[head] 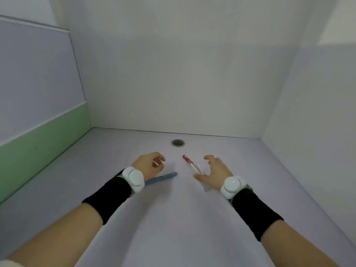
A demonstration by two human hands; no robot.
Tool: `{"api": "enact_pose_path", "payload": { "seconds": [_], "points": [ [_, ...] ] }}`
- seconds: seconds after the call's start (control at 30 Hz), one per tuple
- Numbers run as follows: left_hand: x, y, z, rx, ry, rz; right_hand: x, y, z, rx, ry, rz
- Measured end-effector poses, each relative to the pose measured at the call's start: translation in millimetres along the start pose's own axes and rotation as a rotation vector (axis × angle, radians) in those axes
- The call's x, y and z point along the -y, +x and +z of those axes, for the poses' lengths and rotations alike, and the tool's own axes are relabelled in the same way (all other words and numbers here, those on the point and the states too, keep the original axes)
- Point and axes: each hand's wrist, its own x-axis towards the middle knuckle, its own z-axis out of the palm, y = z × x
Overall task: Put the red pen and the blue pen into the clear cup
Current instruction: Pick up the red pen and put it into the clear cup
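The blue pen (162,177) lies flat on the pale desk, with its near end hidden under my left wrist. My left hand (149,164) hovers just beyond it, fingers loosely curled and holding nothing. The red pen (189,162) slants up to the left, and its lower end reaches into the clear cup (203,175). The cup is faint and hard to make out, and it sits tilted between the thumb and fingers of my right hand (216,173), which wraps around it.
A round cable hole (177,143) sits in the desk (173,218) near the back wall. White walls close off the back and right. A grey and green partition (42,139) bounds the left side. Both wrists carry white trackers and black bands.
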Motion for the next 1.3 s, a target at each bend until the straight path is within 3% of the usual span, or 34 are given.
{"api": "enact_pose_path", "payload": {
  "seconds": [0.47, 1.3],
  "points": [
    [5.5, 20.5, 21.7, 0.112, 0.0, 0.008, -12.6, 22.1, 7.9, 0.132, 0.119, -0.103],
    [8.0, 84.6, 59.1, 0.171, 0.058, -0.003, -19.0, 45.8, 14.9, 0.079, 0.087, -0.161]
  ]
}}
